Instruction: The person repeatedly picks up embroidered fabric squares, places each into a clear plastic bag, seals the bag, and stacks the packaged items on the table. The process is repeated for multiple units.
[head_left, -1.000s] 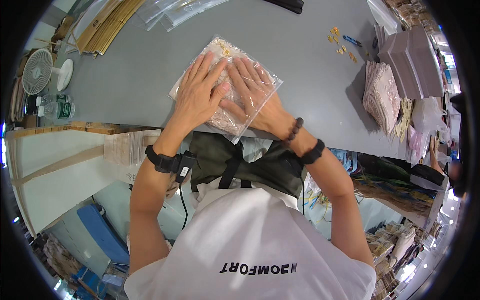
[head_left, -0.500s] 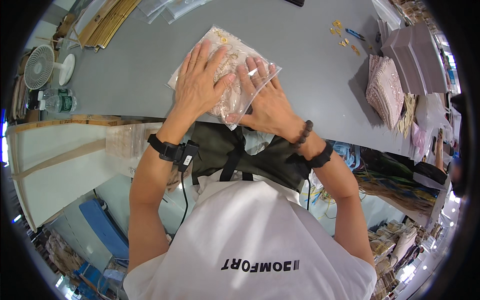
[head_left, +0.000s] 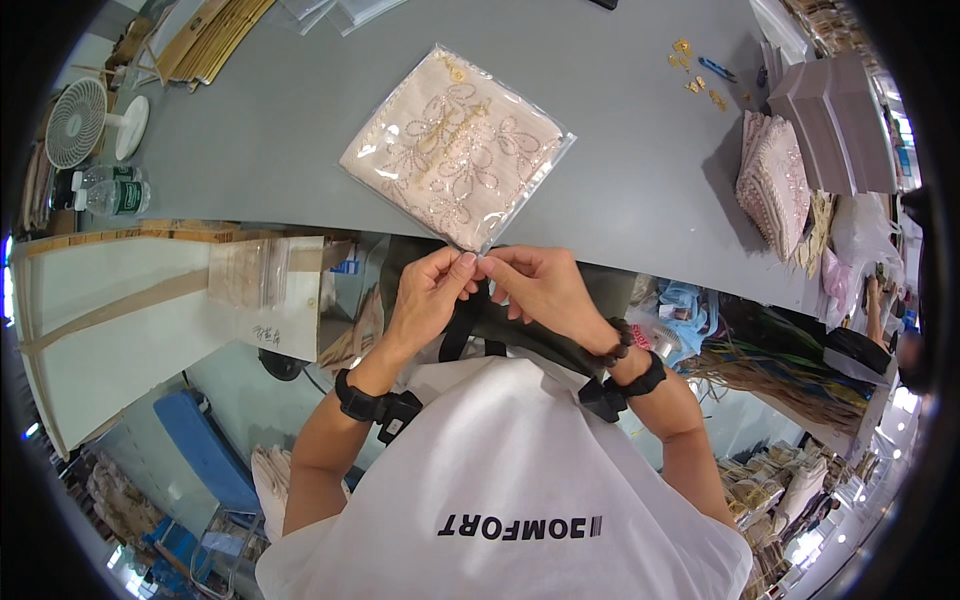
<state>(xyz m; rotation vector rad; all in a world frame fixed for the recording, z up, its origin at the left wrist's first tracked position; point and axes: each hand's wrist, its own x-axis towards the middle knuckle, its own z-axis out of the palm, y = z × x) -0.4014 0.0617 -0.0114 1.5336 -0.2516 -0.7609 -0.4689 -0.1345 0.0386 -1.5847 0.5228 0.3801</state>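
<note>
A clear plastic bag [head_left: 450, 150] holding a folded pale pink cloth with beaded flower patterns and a gold ornament lies on the grey table [head_left: 630, 200], its lower corner at the front edge. My left hand [head_left: 433, 293] pinches that corner between thumb and finger. Beside it, my right hand [head_left: 540, 292] is also closed on the same corner, thumb almost touching the left one. Both hands are just off the table's front edge, above my lap.
Stacked pink cloths [head_left: 770, 185] and pale boards [head_left: 835, 120] sit at the right, near gold pieces [head_left: 690, 70] and blue snips [head_left: 718, 68]. A white fan [head_left: 80, 120], bottles [head_left: 115, 192], brown strips [head_left: 205, 45] and clear bags [head_left: 335, 10] occupy the left and back.
Both hands have moved down from lying spread over the bag to pinching its bottom corner. The bag now lies uncovered and flat.
</note>
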